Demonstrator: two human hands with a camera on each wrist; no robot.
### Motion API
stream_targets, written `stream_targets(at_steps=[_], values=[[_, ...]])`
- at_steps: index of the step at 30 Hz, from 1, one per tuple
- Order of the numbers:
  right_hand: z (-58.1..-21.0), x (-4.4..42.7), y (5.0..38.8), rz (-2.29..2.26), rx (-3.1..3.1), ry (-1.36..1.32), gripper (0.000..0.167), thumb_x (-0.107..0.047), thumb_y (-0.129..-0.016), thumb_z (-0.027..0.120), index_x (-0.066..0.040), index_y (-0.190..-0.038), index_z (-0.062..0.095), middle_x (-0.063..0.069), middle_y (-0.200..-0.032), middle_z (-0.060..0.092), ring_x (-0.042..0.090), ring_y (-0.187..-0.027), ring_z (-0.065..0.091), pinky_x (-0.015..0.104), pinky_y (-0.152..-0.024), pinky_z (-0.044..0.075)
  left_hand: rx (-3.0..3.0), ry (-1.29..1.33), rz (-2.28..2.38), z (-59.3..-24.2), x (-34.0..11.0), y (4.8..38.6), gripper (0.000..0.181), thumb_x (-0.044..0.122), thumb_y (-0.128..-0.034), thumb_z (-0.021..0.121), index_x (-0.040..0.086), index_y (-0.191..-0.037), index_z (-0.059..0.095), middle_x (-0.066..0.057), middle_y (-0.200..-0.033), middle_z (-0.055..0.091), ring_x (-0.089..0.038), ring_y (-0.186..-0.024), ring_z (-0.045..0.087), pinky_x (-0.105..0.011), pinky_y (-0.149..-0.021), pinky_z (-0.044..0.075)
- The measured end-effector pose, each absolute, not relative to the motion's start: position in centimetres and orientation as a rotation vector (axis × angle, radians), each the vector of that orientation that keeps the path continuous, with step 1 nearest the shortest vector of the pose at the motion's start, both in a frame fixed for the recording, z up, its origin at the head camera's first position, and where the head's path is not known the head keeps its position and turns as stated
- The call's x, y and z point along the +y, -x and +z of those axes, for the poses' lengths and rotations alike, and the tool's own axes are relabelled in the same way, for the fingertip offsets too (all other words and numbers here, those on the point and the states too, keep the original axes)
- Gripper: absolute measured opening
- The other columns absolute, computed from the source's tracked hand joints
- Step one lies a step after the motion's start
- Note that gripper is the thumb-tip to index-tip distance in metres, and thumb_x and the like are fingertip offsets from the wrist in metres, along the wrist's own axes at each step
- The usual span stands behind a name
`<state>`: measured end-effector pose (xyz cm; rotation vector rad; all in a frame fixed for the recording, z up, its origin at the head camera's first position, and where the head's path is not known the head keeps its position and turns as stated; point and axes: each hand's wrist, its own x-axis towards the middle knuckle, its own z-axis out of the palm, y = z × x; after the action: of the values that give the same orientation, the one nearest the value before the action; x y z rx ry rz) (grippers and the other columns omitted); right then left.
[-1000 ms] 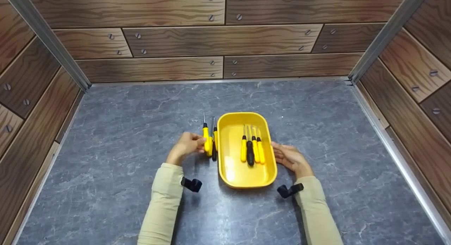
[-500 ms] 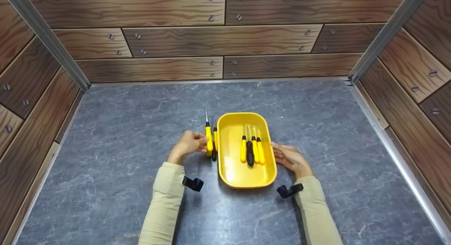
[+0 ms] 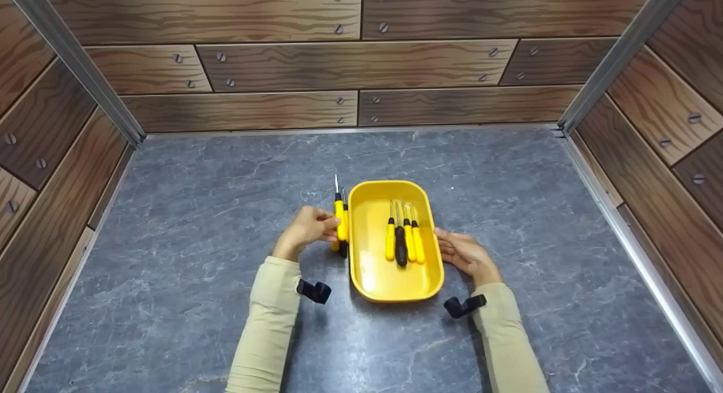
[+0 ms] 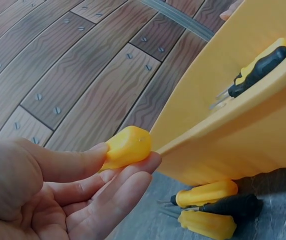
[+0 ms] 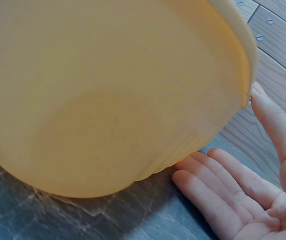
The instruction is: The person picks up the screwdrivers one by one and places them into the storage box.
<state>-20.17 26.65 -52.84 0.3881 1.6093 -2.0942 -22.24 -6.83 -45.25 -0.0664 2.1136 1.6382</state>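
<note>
My left hand pinches a yellow-handled screwdriver between thumb and fingers. It is raised just left of the yellow box, tip pointing away; the left wrist view shows its handle end at the box's edge. On the table under it, against the box's left wall, lie two yellow-handled screwdrivers and a black-handled screwdriver. Inside the box, several screwdrivers lie side by side, among them a black one. My right hand touches the box's right side, its thumb near the rim and fingers extended low down.
The box stands on a grey marbled table. Wood-patterned walls enclose the back and sides, with metal rails along the edges.
My left hand has moved right and slightly away from me, carrying the screwdriver closer to the box's left rim. The right hand and the box stay in place.
</note>
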Motion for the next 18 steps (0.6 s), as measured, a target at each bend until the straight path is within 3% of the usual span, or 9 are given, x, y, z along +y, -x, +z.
stream_targets(at_steps=[18], values=[[-52.86, 26.71, 20.14, -2.113, 1.590, -0.373, 0.020, -0.021, -0.096, 0.058, -0.017, -0.083, 0.072, -0.002, -0.083, 0.075, 0.008, -0.082, 0.070, 0.022, -0.077, 0.061, 2.096, -0.008, 1.568, -44.71, -6.04, 22.55, 0.028, 0.003, -0.0957, 0.055, -0.016, -0.115, 0.060, -0.031, -0.100, 0.069, -0.012, -0.063, 0.068, -0.039, -0.084, 0.062]])
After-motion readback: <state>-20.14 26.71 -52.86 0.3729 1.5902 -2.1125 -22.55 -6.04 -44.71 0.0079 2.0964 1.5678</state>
